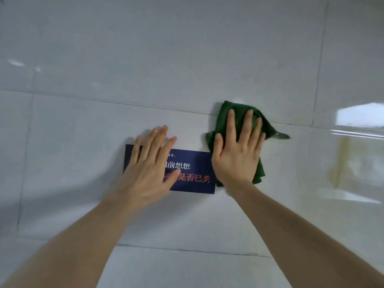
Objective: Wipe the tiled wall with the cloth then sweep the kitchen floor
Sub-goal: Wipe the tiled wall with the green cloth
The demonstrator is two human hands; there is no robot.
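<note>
The green cloth (224, 119) lies crumpled flat against the white tiled wall (166, 59), straddling a horizontal grout line; the right hand (236, 154) presses it there, fingers straight and spread; just beside the cloth's left edge a dark blue sign (197, 173) with white and red characters is stuck to the wall; the left hand (149, 169) rests flat over the sign's left half, fingers extended; a yellowish stain (338, 163) marks the tile toward the wall's right edge.
</note>
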